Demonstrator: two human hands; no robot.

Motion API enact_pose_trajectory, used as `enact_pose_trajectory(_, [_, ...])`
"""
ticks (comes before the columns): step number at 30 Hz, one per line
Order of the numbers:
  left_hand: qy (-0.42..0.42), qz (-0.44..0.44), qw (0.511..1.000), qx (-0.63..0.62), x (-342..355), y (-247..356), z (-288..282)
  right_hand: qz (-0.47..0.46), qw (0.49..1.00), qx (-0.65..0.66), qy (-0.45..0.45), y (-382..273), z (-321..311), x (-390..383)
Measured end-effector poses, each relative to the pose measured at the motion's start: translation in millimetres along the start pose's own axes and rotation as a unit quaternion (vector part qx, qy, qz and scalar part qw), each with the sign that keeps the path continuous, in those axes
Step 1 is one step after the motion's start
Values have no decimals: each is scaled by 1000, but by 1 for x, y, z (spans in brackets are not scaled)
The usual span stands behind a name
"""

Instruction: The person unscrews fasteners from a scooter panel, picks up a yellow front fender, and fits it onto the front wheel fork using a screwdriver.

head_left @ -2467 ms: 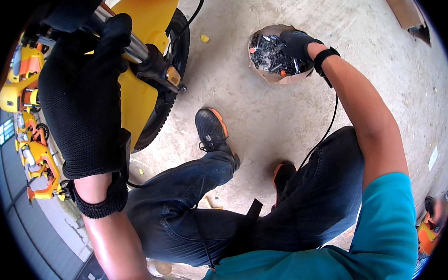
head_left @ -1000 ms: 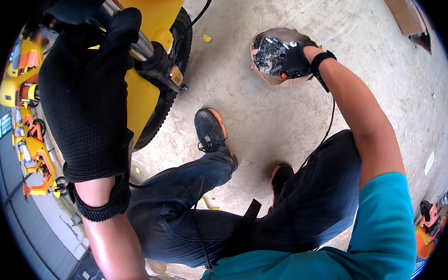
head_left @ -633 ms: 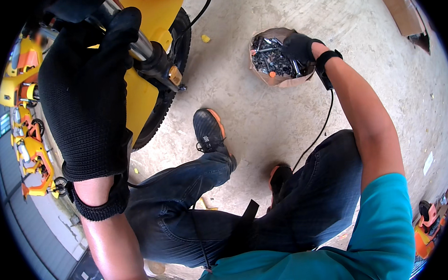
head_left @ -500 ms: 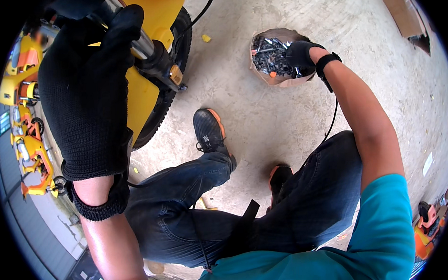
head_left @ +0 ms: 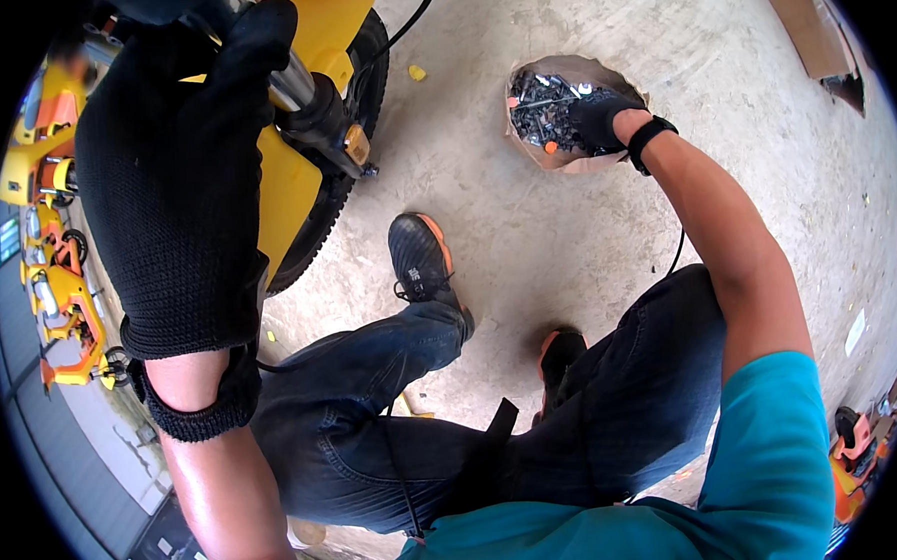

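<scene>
My left hand, in a black knit glove, is at the upper left, closed against the shiny front fork tube of a yellow motorbike. One gloved digit lies over the tube; the other fingertips are hidden. Below, the dark lower fork leg ends at an amber reflector beside the knobbly front tyre. On the right, my gloved right hand reaches into an open brown paper bag of loose bolts and small metal hardware. Its fingers are down among the pieces, so their grip is hidden.
A cardboard box sits at the far right on the concrete floor. Several yellow and orange bikes line the left edge. My shoe is between the front wheel and the bag. A black cable hangs near the tyre.
My right hand has turned slightly and shifted within the hardware in the bag. The view has moved a little; my left hand stays at the fork.
</scene>
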State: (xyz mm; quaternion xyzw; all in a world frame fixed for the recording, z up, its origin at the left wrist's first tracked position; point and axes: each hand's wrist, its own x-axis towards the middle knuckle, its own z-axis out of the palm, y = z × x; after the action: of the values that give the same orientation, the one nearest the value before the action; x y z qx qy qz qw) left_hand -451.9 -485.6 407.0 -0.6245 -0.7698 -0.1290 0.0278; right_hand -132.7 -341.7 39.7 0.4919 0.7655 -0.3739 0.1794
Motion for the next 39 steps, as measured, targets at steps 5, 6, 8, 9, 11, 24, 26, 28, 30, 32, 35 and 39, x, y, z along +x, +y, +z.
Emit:
enact_pose_trajectory(5, [-4,7,1000,5,0,-1,0,-182,961,-164,128,-3,7,-9])
enact_pose_trajectory(6, [-3,-11,1000,-24,-1,0,0,-201,951,-169,161,-8,7,-12])
enact_pose_trajectory(8, [-3,-30,998,-58,-2,2,0,-153,960,-204,116,-19,2,-20])
enact_pose_trajectory(9, [-4,-32,998,-62,-1,4,-1,-130,966,-206,80,-26,-3,-24])
enact_pose_trajectory(11, [-7,6,1000,-22,-1,6,-3,-84,977,-197,-2,-39,-13,-32])
enact_pose_trajectory(24, [19,-49,996,-78,-1,15,2,-37,989,-137,-44,-47,-15,-34])
enact_pose_trajectory(26, [10,-63,995,-74,-1,18,2,-31,985,-170,-31,-55,-15,-36])
enact_pose_trajectory(28, [9,-67,994,-80,-1,18,3,-30,979,-197,-41,-63,-19,-39])
enact_pose_trajectory(30, [14,-63,993,-97,-1,17,3,-49,972,-218,-75,-65,-26,-43])
enact_pose_trajectory(32, [15,-54,995,-81,-3,13,4,-45,975,-198,-85,-65,-30,-44])
enact_pose_trajectory(35, [7,-5,996,-87,-2,4,3,-46,979,-180,-89,-62,-31,-43])
enact_pose_trajectory(39, [-21,18,996,-90,-2,-3,-1,-79,988,-133,3,-47,-22,-41])
